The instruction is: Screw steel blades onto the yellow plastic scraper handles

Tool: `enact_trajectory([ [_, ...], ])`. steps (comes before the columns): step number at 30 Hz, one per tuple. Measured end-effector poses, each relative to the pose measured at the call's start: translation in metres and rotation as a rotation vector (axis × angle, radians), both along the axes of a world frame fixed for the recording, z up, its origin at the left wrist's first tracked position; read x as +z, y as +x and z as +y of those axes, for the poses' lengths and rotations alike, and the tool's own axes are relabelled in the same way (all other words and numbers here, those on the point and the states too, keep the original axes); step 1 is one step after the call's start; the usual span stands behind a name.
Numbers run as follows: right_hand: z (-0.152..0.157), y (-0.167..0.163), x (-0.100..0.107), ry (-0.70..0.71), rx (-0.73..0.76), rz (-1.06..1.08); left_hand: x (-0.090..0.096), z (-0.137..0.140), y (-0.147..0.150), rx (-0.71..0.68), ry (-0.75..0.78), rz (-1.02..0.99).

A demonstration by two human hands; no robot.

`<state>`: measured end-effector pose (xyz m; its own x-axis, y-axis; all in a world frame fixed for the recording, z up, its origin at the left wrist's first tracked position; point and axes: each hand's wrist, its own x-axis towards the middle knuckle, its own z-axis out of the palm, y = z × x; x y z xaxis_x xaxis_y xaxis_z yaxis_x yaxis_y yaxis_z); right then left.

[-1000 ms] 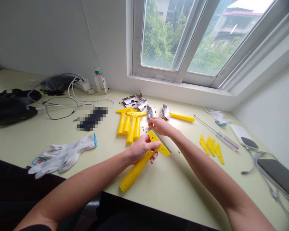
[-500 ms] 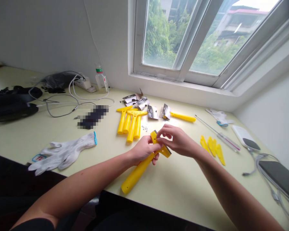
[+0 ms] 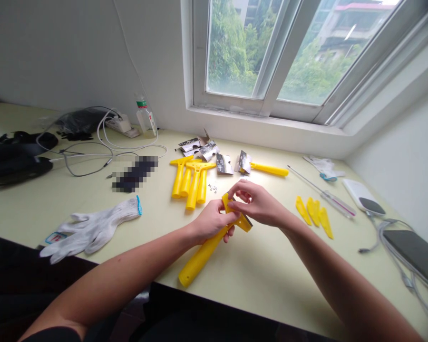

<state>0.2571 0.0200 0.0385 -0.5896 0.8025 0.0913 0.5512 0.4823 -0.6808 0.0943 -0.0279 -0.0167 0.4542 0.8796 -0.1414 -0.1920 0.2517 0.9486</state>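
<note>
A yellow scraper [image 3: 204, 256] with a dark blade edge along its wide head lies slantwise in front of me. My left hand [image 3: 214, 219] is closed around its neck, with the thumb on top just below the head. At the upper end of that head, my right hand [image 3: 250, 200] has thumb and fingertips pinched together against the yellow surface. Whatever sits between those fingertips is hidden. Just beyond my hands lie small metal nuts or screws [image 3: 213, 188], too tiny to tell which. Several yellow scraper handles [image 3: 193, 190] lie together behind my left hand.
Printed card packets [image 3: 224, 164] and a packaged yellow scraper [image 3: 269, 169] lie toward the window. On the right are a screwdriver [image 3: 337, 204], yellow plastic pieces [image 3: 317, 213] and a cabled device [image 3: 364, 195]. A white glove [image 3: 103, 225] and a bottle [image 3: 145, 118] are left.
The right fingertips have shifted slightly toward the upper end of the scraper head and now cover more of it. The left hand keeps its hold. The whole view has moved a little.
</note>
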Motion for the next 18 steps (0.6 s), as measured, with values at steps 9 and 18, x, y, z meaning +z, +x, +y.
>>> enact_trajectory([
  [9, 0.005, 0.004, -0.005, -0.341, 0.008, 0.199, 0.001, -0.001, -0.001, -0.009, -0.008, -0.012],
  [18, -0.005, 0.012, -0.010, -0.421, -0.067, 0.236, 0.000, 0.002, -0.001, 0.009, 0.012, 0.044],
])
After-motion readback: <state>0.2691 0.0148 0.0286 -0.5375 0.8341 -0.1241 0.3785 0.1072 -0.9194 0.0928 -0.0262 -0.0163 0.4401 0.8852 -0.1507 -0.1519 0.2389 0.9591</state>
